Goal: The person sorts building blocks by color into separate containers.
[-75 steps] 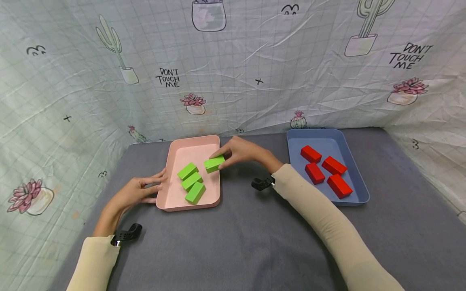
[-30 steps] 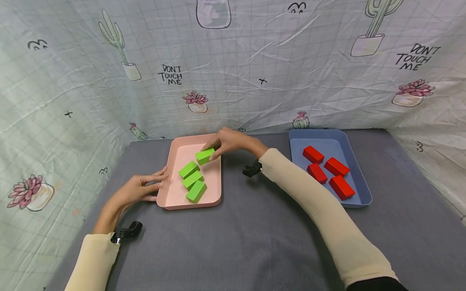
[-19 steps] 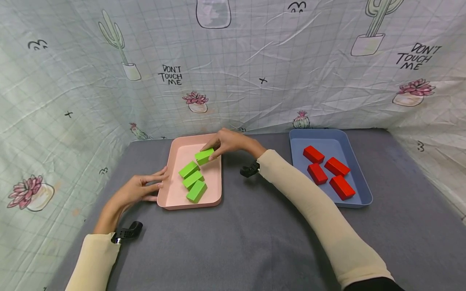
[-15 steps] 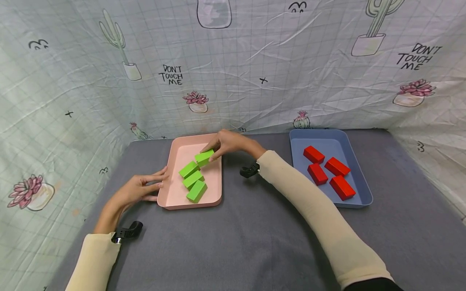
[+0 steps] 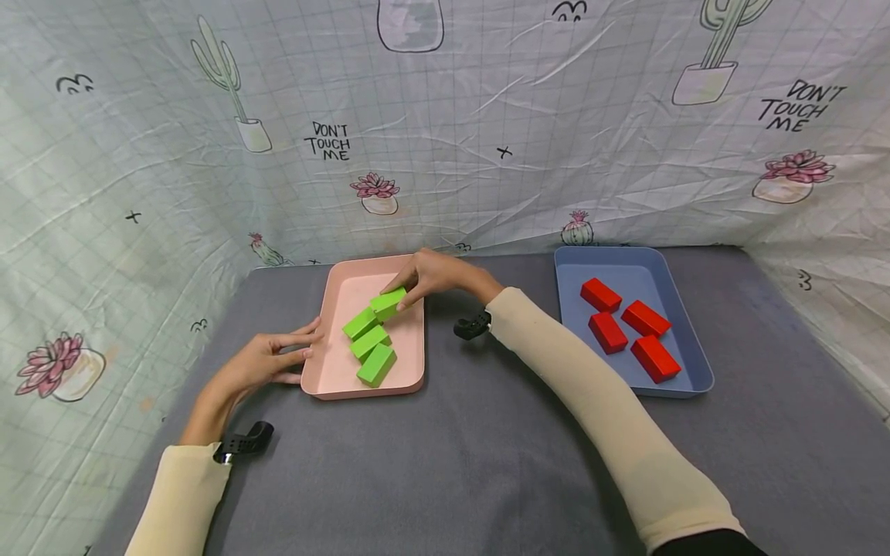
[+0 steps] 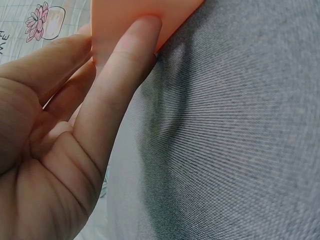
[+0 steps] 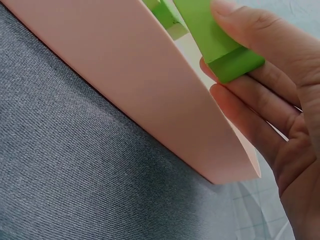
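Note:
My left hand [image 5: 259, 361] holds the left wall of a shallow pink tray [image 5: 313, 371]. In the left wrist view the thumb [image 6: 131, 55] lies on the wall's outer face, while the other fingers pass behind its edge. Over the tray's right side, my right hand [image 5: 438, 274] pinches a green block [image 5: 389, 303] between thumb and fingers. That block sits at the upper end of a slanting row of green blocks [image 5: 376, 365] in the tray, close against its neighbour. The right wrist view shows the held block [image 7: 220, 40] just above the rim; its far end is cut off.
To the right stands a blue tray [image 5: 684, 382] with several red blocks [image 5: 656, 359] in it. Both trays are on a grey cloth-covered table [image 5: 389, 479]. A printed fabric sheet [image 5: 452, 116] hangs behind and at the sides. Each wrist carries a black strap.
The right hand has brought its green block left and slightly nearer, from the tray's right rim to the end of the green row. The left hand has stayed at the tray wall.

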A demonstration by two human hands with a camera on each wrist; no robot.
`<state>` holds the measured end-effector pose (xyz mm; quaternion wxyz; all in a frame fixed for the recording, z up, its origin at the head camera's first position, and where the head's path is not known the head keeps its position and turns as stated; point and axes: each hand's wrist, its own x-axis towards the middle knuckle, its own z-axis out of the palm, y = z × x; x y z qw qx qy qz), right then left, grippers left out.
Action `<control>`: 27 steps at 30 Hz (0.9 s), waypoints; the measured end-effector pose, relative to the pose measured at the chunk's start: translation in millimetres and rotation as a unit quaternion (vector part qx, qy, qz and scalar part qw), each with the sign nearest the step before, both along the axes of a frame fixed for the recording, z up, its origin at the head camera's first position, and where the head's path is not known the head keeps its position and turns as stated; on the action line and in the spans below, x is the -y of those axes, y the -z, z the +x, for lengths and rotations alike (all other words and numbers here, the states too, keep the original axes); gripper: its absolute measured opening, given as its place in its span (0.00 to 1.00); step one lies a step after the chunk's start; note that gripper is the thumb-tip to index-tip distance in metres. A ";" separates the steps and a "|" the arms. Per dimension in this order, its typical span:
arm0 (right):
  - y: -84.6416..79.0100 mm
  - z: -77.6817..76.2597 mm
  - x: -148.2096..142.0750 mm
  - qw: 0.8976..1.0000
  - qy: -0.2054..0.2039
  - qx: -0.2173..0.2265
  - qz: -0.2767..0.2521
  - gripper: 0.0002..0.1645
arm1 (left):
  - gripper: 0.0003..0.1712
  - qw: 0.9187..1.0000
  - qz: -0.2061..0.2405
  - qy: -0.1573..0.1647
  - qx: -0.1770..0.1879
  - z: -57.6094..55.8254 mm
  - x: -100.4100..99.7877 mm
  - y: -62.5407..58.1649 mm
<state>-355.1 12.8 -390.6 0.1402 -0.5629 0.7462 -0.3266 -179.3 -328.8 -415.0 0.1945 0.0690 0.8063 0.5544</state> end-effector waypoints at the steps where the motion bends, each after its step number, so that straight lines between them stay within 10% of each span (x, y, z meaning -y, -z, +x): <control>1: 0.2 -0.1 0.1 1.000 0.000 0.002 0.002 0.25 | 0.31 1.000 0.001 0.001 0.000 0.1 0.0 0.2; 27: -1.0 -11.0 1.9 0.999 0.033 0.001 0.037 0.22 | 0.30 1.000 0.002 -0.001 -0.002 2.0 -2.0 0.8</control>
